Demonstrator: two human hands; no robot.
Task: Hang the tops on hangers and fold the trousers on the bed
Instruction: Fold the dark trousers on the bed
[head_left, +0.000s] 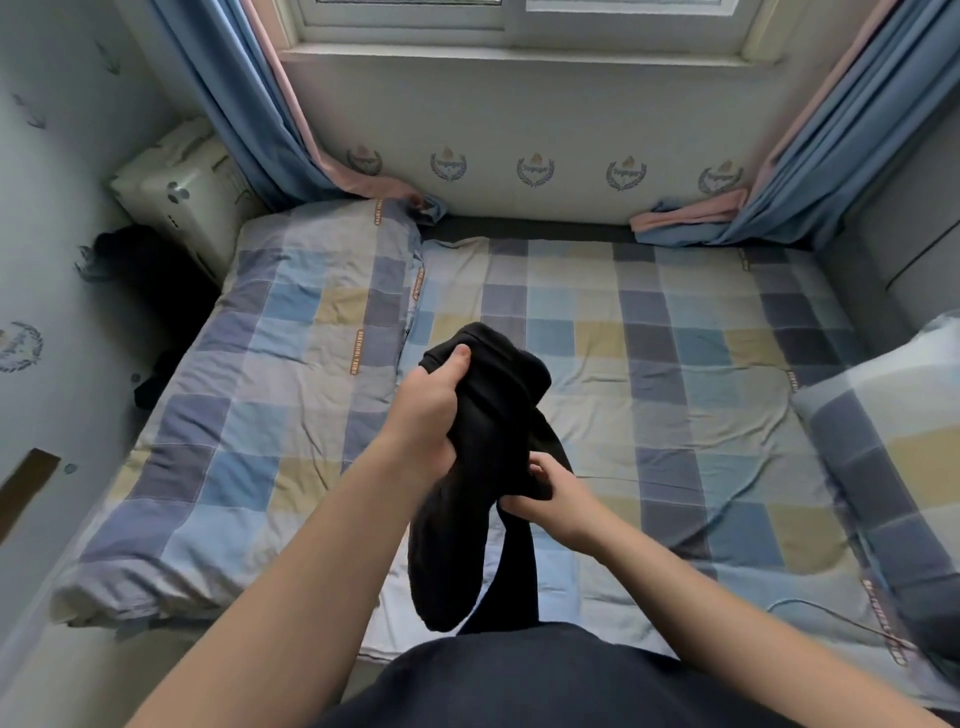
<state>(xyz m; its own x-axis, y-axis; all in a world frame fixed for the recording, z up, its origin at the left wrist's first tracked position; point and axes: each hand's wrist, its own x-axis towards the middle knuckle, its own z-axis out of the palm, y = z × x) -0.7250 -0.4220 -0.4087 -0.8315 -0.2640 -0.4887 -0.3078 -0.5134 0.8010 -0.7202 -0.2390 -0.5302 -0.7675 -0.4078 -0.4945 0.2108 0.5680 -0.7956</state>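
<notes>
Bed (675, 364) fills my view, its checked sheet running from the middle out toward 1 o'clock, with a folded quilt (260, 415) at 9 o'clock and a pillow (893, 447) at 4 o'clock. Held in the air over the middle of it is a black garment (498, 410), bunched up. I take it for trousers, though I cannot tell for sure. Its long axis runs roughly 12 to 6 o'clock, with the gathered top farthest from me and two limp tails hanging toward the body. The left hand (426, 410) is the higher and farther one, thumb (460, 358) and fingers clamped round the upper bunch from the 9 o'clock side. The right hand (563, 501) sits lower and nearer, at 5 o'clock of the left, its fingers (540, 475) pinching a fold about midway down the cloth. I judge the next move calls for laying that axis out flat toward 12 o'clock, onto the sheet.
</notes>
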